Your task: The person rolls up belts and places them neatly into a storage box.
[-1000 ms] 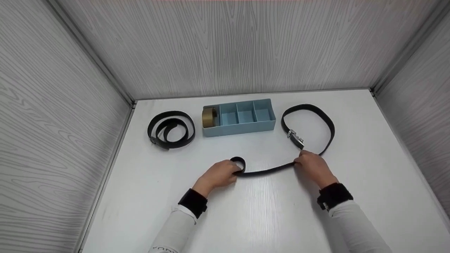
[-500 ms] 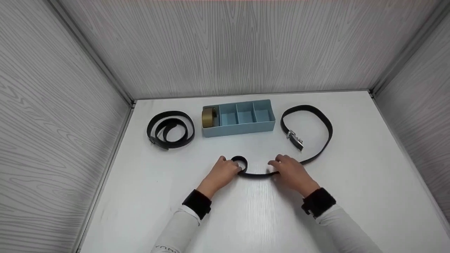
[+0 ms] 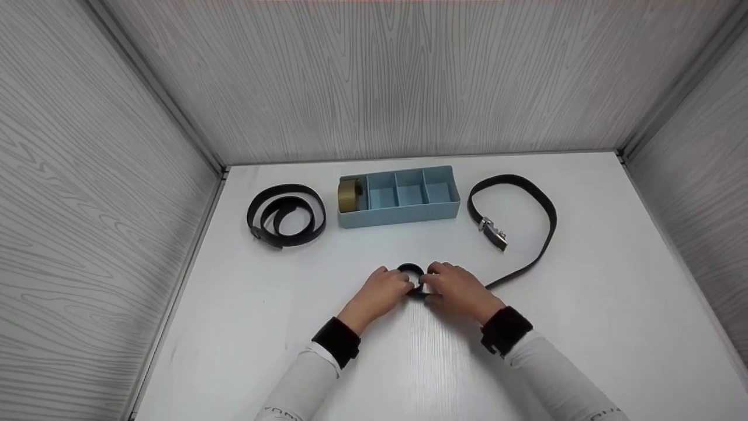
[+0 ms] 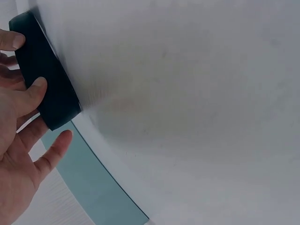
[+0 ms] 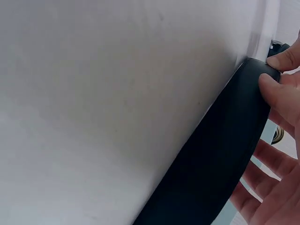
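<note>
A black belt (image 3: 508,178) with a silver buckle (image 3: 486,224) lies in a wide curve at the right of the head view. Its other end is wound into a small roll (image 3: 411,267) standing on edge between the hands. My left hand (image 3: 380,295) pinches this roll from the left, its thumb (image 4: 38,89) on the near face in the left wrist view. From the right, my right hand (image 3: 461,292) grips the strap right beside the roll. Its thumb (image 5: 271,89) presses the strap's outer face in the right wrist view. Fingers partly hide the roll.
A pale blue box (image 3: 403,215) with several compartments stands behind the hands. In its leftmost compartment sits a rolled brown belt (image 3: 349,196). Another black belt (image 3: 286,189) lies loosely coiled at the left. Grey wood-grain walls (image 3: 385,82) border the white table (image 3: 421,362).
My right hand has slid left along the strap up to the roll, leaving the buckle behind. The left hand and the roll have shifted slightly right.
</note>
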A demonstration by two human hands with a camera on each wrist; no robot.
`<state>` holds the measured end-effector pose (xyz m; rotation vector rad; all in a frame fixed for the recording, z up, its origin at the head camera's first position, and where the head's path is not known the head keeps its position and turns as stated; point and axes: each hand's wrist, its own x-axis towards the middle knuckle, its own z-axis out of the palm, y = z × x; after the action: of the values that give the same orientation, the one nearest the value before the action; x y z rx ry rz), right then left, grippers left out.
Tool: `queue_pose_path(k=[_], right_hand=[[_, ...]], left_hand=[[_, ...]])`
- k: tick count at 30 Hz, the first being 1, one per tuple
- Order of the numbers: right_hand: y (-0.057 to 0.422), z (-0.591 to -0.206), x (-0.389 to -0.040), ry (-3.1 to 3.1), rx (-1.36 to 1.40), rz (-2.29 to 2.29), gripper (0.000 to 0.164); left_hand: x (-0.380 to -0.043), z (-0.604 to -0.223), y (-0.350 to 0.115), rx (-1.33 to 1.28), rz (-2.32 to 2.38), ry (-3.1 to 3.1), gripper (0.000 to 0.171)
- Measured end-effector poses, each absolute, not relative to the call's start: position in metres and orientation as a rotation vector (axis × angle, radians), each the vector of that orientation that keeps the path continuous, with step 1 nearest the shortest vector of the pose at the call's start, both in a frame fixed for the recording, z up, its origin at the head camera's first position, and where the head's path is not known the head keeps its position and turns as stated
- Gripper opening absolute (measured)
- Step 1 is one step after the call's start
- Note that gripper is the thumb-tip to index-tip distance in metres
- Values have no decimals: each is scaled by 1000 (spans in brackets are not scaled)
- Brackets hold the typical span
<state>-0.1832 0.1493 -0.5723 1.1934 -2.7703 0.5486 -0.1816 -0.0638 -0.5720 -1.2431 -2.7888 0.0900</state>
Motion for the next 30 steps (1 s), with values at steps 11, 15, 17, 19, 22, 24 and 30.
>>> queue_pose_path(k=[11,15,17,19,22,24,30], right_hand=[[143,-577,-189,-2696,1146,556,12],[140,-577,-188,-2753,1103,631,8],[139,-576,-186,-2766,1077,632,7],[137,-576,-185,-2774,1042,634,7],[134,-576,-182,-2782,974,643,7],[131,-577,-179,-2776,938,661,6],[125,-582,-175,-2709,957,711,7]], left_hand=[[-188,-577,-69,-1273,-32,-2745,19],[-186,-577,-69,-1176,-332,-2827,17],[-186,-575,-68,-1057,-483,-2850,16],[-186,-574,-67,-881,-603,-2864,16],[-187,-572,-64,-587,-716,-2908,21],[-188,-572,-61,-424,-779,-2954,28],[-193,-571,-48,-226,-878,-3117,20]])
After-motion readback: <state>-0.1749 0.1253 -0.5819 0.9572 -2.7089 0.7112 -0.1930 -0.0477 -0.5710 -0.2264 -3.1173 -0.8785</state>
